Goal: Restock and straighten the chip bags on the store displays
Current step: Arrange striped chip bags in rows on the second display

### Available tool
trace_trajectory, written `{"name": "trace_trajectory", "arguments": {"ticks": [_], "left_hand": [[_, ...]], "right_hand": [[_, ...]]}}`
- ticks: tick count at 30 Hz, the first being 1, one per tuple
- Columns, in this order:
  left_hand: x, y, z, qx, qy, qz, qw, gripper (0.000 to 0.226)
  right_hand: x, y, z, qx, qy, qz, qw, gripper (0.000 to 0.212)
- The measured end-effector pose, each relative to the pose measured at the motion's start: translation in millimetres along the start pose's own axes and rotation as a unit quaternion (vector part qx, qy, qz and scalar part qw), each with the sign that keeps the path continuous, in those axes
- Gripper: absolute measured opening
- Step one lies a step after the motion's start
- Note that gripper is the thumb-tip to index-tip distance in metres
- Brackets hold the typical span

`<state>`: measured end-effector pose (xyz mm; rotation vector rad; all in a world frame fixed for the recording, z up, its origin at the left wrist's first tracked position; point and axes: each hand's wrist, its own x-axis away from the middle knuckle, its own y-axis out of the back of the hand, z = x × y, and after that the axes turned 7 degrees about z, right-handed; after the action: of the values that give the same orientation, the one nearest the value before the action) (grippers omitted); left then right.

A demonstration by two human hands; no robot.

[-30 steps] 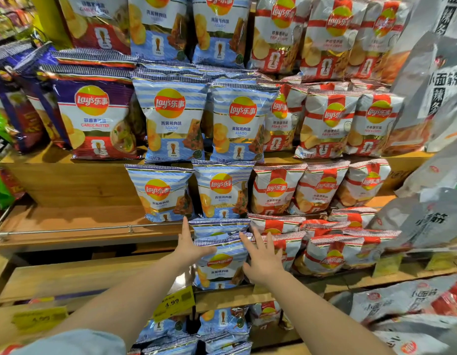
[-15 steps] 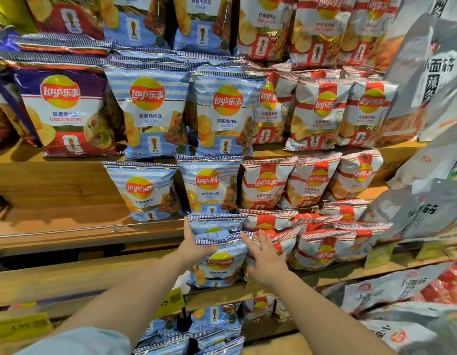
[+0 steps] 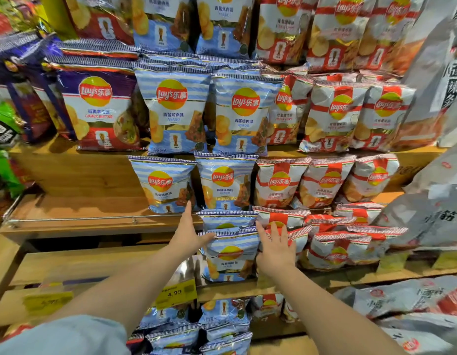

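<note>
Wooden shelves (image 3: 76, 179): blue and red rows above the hands look faced; bare stretch left of them needs stock. Blue bag (image 3: 230, 254) sits btwn left hand (image 3: 187, 235) & right hand (image 3: 274, 252), fingers straight, pressing its sides, mid-straighten.

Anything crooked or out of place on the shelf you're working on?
Yes: the red-and-white bags right of the blue bag between the left hand and right hand slump, overlapping and tilted, not upright.
</note>
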<state>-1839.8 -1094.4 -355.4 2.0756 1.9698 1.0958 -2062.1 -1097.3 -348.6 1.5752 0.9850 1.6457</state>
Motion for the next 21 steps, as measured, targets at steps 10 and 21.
{"name": "trace_trajectory", "arguments": {"ticks": [10,21], "left_hand": [[44.6,-2.8,-13.2,-0.380,-0.056,0.003,0.923,0.098],[131.0,14.9,11.5,-0.400,-0.014,-0.057,0.915,0.096]], "right_hand": [[36.3,9.9,23.4,0.047,0.034,-0.094,0.994,0.064],[106.3,-2.1,56.6,0.026,0.088,-0.101,0.991,0.061]]}}
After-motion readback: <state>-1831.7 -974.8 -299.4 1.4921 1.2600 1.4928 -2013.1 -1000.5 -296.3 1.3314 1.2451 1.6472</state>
